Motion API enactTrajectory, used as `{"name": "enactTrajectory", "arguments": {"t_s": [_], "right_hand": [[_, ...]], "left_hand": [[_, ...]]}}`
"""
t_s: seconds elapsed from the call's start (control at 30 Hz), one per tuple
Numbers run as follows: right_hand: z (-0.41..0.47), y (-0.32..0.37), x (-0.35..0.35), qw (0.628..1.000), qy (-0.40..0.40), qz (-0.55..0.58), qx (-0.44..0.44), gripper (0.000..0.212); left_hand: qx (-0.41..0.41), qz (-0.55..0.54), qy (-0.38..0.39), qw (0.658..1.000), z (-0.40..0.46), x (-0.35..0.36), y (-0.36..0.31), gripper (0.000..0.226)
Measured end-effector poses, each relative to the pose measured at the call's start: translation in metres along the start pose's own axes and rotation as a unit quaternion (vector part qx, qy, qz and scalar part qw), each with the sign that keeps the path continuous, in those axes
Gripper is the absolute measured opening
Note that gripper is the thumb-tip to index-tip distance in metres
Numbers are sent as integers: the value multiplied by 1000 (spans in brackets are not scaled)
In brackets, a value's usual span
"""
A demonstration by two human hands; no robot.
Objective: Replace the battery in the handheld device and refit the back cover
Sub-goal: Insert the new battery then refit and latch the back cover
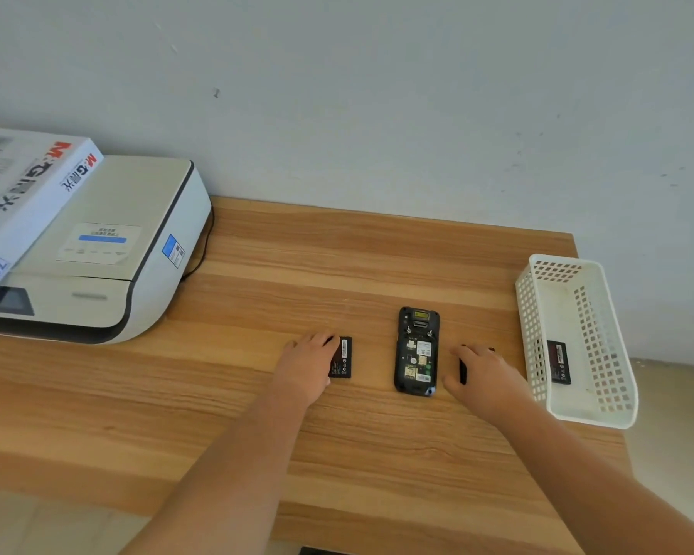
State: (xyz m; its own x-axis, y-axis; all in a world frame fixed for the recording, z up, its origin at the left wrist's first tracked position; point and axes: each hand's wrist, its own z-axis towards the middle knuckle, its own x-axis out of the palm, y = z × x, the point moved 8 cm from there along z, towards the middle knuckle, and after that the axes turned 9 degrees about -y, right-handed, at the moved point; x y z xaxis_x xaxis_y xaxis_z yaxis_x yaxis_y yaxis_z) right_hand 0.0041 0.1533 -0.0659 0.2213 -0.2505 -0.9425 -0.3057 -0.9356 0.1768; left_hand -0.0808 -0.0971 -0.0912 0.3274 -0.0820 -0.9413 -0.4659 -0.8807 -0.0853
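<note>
The black handheld device [416, 352] lies face down in the middle of the wooden table [337, 258]. Its back is off and its battery bay is bare, showing labels and circuit parts. Just left of it lies a black battery [344, 357]; my left hand [307, 364] rests on the battery's left side with fingers curled over it. To the right of the device my right hand [481, 374] covers a black piece, the back cover [462, 371], of which only a thin edge shows.
A white perforated basket [537, 326] stands at the table's right edge with another black battery [558, 362] inside. A white printer [109, 254] fills the back left corner, with a box of paper [25, 194] on top. A wall stands behind the table.
</note>
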Motion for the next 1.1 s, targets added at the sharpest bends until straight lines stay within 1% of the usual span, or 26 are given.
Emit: {"name": "enactTrajectory", "arguments": {"t_s": [0.1, 0.23, 0.43, 0.6, 0.73, 0.87, 1.1], "right_hand": [[0, 3, 1, 1000, 3, 4, -1, 56], [0, 5, 2, 1000, 9, 15, 1, 57], [-3, -4, -3, 1000, -2, 26, 13, 58], [-8, -16, -8, 999, -1, 38, 30, 60], [-11, -23, -11, 998, -8, 46, 37, 57], [-13, -30, -10, 997, -14, 58, 44, 58], [-15, -40, -6, 996, -9, 70, 54, 56]], "left_hand": [[2, 0, -12, 1000, 0, -1, 1, 81], [10, -11, -5, 1000, 2, -2, 0, 78], [22, -95, -19, 995, 8, -15, -13, 73], [63, -150, -27, 986, 17, -25, -51, 73], [115, -128, -12, 985, 22, -27, -86, 73], [130, -119, 13, 984, 25, -20, -104, 72], [140, -95, 24, 985, 28, -13, -115, 69]]}}
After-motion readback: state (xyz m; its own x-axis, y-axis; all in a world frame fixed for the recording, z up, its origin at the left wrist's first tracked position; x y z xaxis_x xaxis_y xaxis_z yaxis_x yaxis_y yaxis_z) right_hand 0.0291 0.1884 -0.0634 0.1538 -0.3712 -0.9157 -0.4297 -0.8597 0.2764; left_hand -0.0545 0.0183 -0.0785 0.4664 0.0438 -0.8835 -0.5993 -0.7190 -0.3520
